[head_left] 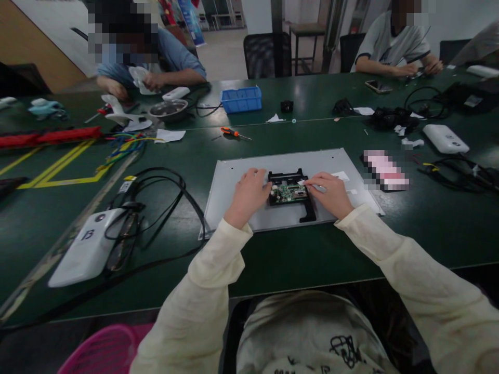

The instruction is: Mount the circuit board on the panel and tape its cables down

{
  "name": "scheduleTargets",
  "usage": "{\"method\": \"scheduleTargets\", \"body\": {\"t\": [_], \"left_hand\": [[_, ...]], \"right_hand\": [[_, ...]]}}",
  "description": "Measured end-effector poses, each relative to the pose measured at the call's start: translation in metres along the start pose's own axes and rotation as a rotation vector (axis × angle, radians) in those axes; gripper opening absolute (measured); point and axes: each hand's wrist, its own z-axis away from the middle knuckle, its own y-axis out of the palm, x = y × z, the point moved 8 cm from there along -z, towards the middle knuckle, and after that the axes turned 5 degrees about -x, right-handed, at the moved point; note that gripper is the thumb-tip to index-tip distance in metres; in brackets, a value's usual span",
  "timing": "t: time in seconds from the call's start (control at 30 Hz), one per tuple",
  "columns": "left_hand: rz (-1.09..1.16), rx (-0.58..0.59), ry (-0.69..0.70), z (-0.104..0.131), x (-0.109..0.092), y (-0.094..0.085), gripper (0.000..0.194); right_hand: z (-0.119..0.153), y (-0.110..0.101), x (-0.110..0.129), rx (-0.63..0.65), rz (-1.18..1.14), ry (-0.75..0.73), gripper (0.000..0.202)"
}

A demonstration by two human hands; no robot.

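A green circuit board (286, 193) sits in a black plastic frame (311, 213), which lies on a flat light-grey panel (224, 182). My left hand (249, 195) rests on the panel at the frame's left side. Its fingers are loosely bent and apart, with the tips close to or touching the frame's edge. Over the board's upper right part, my right hand (330, 193) pinches a small white piece (302, 183) between thumb and forefinger. Whether that piece touches the board cannot be made out. Beside the right hand, a white paper scrap (340, 176) lies on the panel.
Left of the panel lies a white power bank (88, 246) with looped black cables (171, 174). Behind it are an orange-handled screwdriver (230, 132), a blue basket (241, 99) and a metal bowl (169, 110). A pink phone (385, 170) lies right. Two people sit opposite.
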Motion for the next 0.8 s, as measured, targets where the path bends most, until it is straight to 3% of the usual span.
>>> {"method": "scheduleTargets", "body": {"t": [0.13,0.4,0.6,0.8], "left_hand": [[-0.181,0.019,-0.199,0.004,0.028,-0.006,0.035],[-0.036,0.086,-0.193,-0.004,0.058,0.013,0.029],[0.095,0.133,-0.12,-0.011,0.065,0.014,0.025],[0.247,0.265,-0.069,-0.008,0.058,0.011,0.018]], "right_hand": [[0.001,0.002,-0.002,0.019,0.006,0.003,0.018],[0.002,0.005,-0.002,0.035,0.019,-0.012,0.019],[0.002,0.004,-0.001,0.038,-0.001,-0.015,0.019],[0.002,0.003,0.001,0.05,-0.007,-0.016,0.02]]}}
